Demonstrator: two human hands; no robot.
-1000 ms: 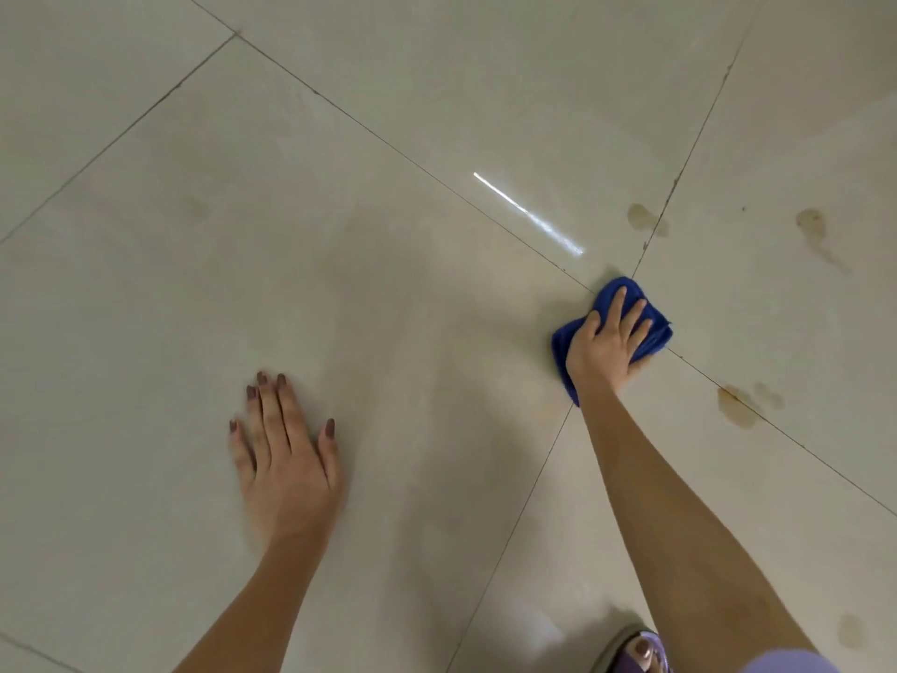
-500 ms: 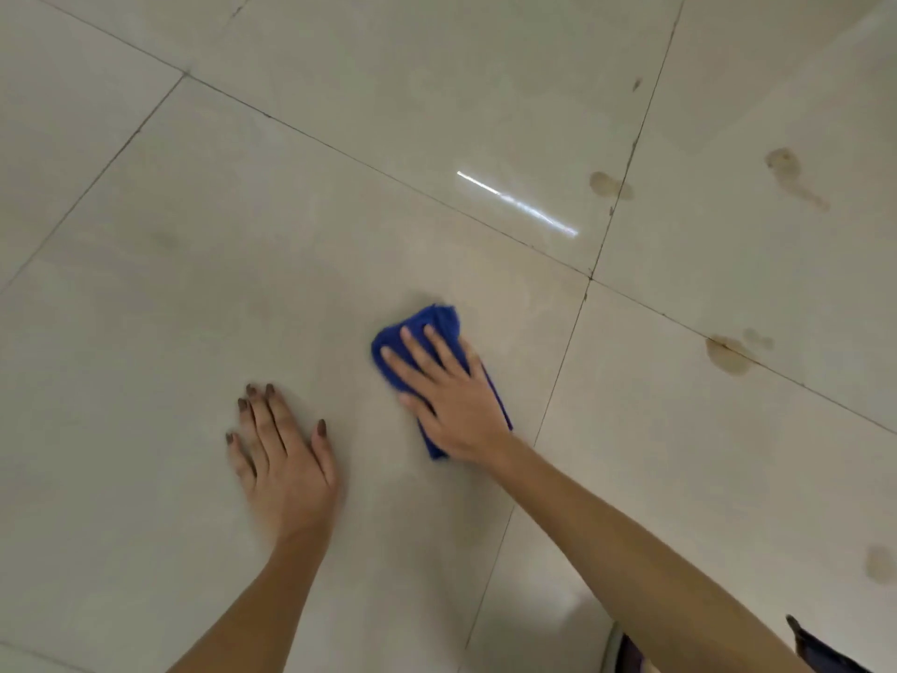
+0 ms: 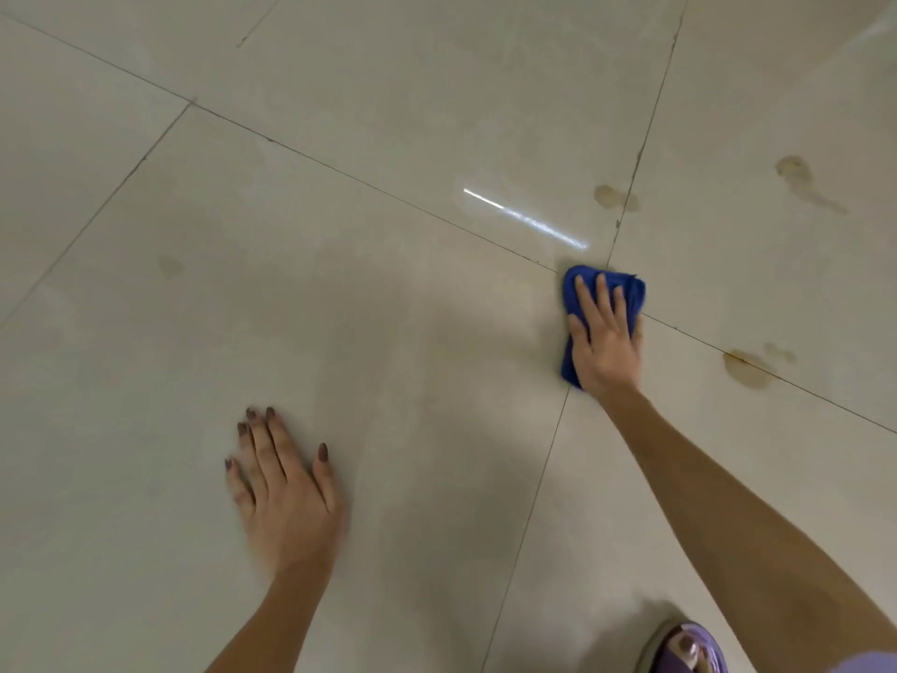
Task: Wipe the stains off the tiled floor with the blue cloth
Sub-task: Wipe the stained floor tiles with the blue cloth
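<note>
The folded blue cloth [image 3: 631,291] lies on the glossy beige tiled floor [image 3: 388,308], right at a crossing of grout lines. My right hand [image 3: 604,340] presses flat on it with straight fingers, covering most of it. My left hand [image 3: 286,493] rests flat on the tile at lower left, fingers spread, holding nothing. Brown stains show on the floor: one [image 3: 614,196] beside the grout line beyond the cloth, one [image 3: 745,369] to the right of the cloth, a streaked one [image 3: 801,179] at far right, and a faint one [image 3: 170,267] at left.
A foot in a purple sandal [image 3: 689,646] stands at the bottom right edge. A bright streak of reflected light [image 3: 526,218] lies on the tile beyond the cloth. Open floor spreads all around both hands.
My right hand slid the cloth left to the middle tile, then back right to the grout crossing. My left hand stayed planted on the floor.
</note>
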